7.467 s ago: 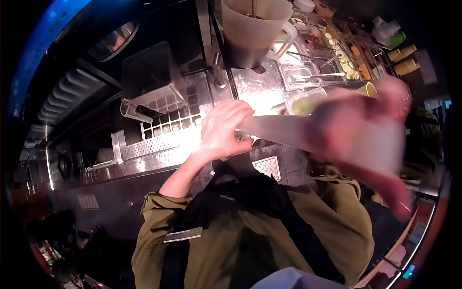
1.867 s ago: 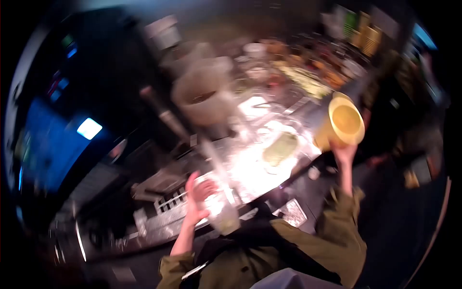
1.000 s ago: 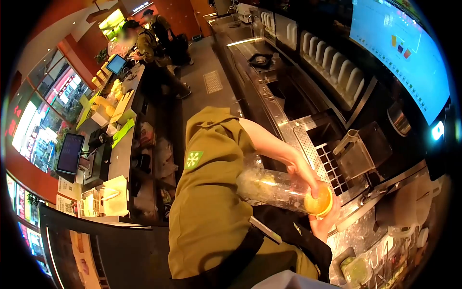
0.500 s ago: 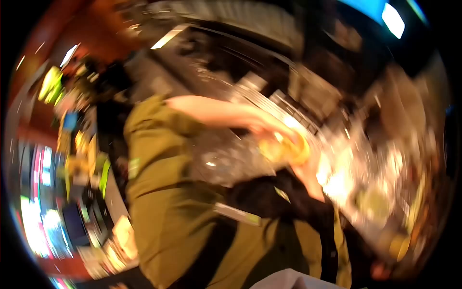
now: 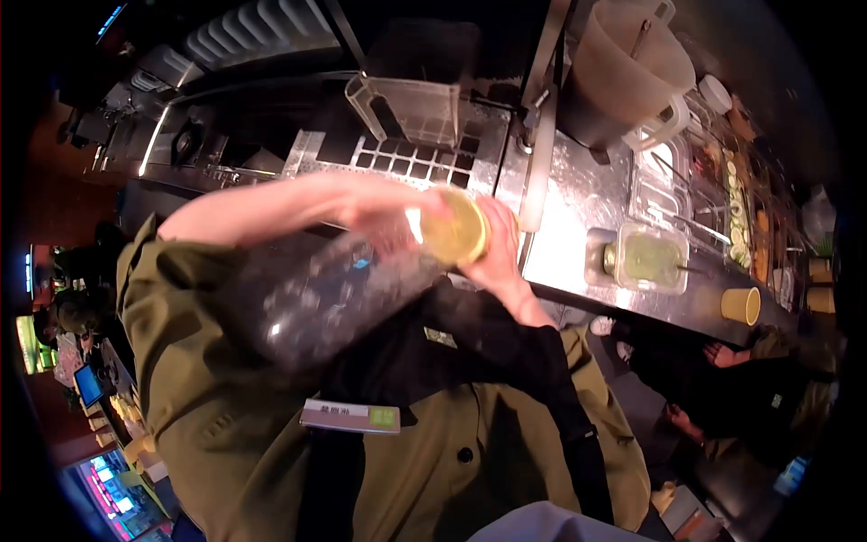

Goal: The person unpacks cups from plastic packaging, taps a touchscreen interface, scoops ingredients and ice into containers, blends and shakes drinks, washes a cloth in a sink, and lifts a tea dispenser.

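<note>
My left hand (image 5: 388, 210) is closed around the upper end of a clear cup (image 5: 321, 303), beside a yellow cup (image 5: 456, 230) at its mouth. My right hand (image 5: 497, 257) is wrapped round the yellow cup from the other side. The two cups lie tilted in line in front of my chest, the clear one pointing down to the left. Whitish bits show inside the clear cup, blurred by motion. Part of the yellow cup is hidden by my fingers.
Beyond my hands is a metal grate (image 5: 415, 163) with a clear square pitcher (image 5: 420, 81). Right of it stand a large jug (image 5: 623, 72), a tub of green contents (image 5: 652, 259), trays of sliced fruit (image 5: 739, 208) and a small yellow cup (image 5: 741, 305). A co-worker's hands (image 5: 725, 354) are at the lower right.
Earlier my hands were apart, the yellow cup in the right. They have come together, with the yellow cup at the clear cup's mouth. The view has swung left, then back towards the counter.
</note>
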Tool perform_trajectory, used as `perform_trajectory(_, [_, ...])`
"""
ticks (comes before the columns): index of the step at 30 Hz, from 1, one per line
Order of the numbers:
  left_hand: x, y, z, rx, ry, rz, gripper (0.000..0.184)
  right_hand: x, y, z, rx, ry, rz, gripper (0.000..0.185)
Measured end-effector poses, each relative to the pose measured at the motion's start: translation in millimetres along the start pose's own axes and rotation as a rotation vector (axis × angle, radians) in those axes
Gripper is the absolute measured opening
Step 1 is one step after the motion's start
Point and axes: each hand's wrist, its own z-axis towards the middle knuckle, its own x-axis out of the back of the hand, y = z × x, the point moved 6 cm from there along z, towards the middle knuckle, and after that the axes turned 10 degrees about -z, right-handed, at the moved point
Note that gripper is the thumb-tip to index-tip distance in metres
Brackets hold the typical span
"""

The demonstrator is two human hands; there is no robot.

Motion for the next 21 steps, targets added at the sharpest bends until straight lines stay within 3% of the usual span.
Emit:
perform_trajectory(3, [2,7,8,0.02,-0.113,0.032,0.066,1,10,7,-0.057,-0.04,0.021,0.08])
perform_trajectory(4, [-7,11,-6,0.088,-0.05,0.053,0.073,8,3,8,0.038,0.09,0.057,0.076])
perform_trajectory(6, [7,8,7,0.099,-0.071,-0.09,0.082,-4,5,13,-0.037,-0.094,-0.065,0.08])
perform_trajectory(8, [12,7,11,0.062,-0.049,-0.027,0.09,7,-10,21,0.113,-0.001,-0.008,0.081])
perform_trajectory(11, [9,5,13,0.084,-0.113,-0.093,0.096,-5,4,5,-0.001,-0.071,-0.031,0.083])
perform_trajectory(14, [3,13,7,0.026,-0.043,0.014,0.082,-12,15,5,-0.093,-0.114,-0.027,0.082])
perform_trajectory(16, [10,14,7,0.062,-0.084,-0.144,0.075,-15,17,3,-0.071,-0.08,-0.007,0.082])
perform_trajectory(20, [-1,20,-6,0.053,-0.061,-0.166,0.064,-11,8,3,0.026,0.068,0.088,0.08])
perform_trajectory(21, [11,12,3,0.063,-0.07,-0.306,0.065,-15,12,4,-0.062,-0.031,0.009,0.081])
